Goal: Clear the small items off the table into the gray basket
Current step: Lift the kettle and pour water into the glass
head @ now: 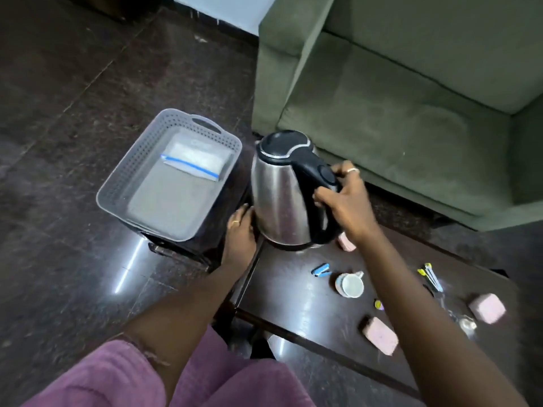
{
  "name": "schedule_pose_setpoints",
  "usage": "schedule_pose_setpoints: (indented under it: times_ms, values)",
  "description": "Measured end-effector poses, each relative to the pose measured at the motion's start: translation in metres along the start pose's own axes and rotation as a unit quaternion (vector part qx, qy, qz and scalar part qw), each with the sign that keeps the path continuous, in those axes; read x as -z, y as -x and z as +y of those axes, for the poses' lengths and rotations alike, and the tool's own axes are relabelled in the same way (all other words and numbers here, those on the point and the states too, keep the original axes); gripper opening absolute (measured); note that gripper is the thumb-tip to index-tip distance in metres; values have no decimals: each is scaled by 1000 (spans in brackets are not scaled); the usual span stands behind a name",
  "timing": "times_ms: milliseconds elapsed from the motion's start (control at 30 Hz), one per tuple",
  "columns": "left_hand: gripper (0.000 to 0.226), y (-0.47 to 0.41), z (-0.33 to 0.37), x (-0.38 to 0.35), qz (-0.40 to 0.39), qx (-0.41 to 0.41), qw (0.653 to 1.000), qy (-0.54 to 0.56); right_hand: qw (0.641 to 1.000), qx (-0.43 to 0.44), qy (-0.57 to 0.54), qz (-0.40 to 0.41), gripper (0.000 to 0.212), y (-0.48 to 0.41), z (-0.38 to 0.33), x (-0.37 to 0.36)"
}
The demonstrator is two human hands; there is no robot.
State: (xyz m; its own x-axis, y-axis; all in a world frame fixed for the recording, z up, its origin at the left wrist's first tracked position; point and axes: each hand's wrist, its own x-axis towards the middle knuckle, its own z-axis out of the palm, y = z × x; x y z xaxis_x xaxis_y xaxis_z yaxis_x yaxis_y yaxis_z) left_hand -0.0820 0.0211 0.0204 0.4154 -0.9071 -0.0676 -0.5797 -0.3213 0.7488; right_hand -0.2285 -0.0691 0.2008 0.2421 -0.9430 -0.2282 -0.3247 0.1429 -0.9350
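A steel kettle (pixel 279 198) with a black lid and handle stands at the far left end of the dark table (pixel 293 312). My right hand (pixel 343 198) is closed around its black handle. My left hand (pixel 239 230) rests flat against the kettle's lower left side. The gray basket (pixel 117 183) sits on a dark stool left of the table, holding a zip bag (pixel 194 163). On the table lie a blue stapler (pixel 321 270), a white cup (pixel 351 284), pink blocks (pixel 380 336) (pixel 487 307) (pixel 346 243), pens (pixel 432 276) and a spoon (pixel 465 321).
A green sofa (pixel 396 113) stands just behind the table and the kettle. Dark glossy floor tiles (pixel 73 98) surround the stool on the left. My purple-clad knees (pixel 117 377) are at the bottom, close to the table's near edge. A small round token (pixel 378 304) lies by my right arm.
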Motion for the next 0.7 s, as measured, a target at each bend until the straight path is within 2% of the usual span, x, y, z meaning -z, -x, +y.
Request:
schedule_pose_setpoints:
  times_ms: [67,167,300,367,500,700]
  values:
    - [51,3,17,-20,-39,-36,999,5,999,-3,26,32,33,4,12,37]
    - [50,4,33,-45,-88,-37,995,2,995,-11,82,57,38,12,34,88]
    - [62,4,37,-82,-171,13,981,-91,986,-55,148,62,28,23,63,139]
    - [70,4,37,-95,-203,56,970,-125,980,-72,175,53,30,24,77,159]
    - [74,5,36,-117,-214,96,965,-114,973,-84,215,8,36,26,103,181]
    - [75,-6,38,-139,-188,98,975,-62,974,-64,214,-39,33,18,130,182]
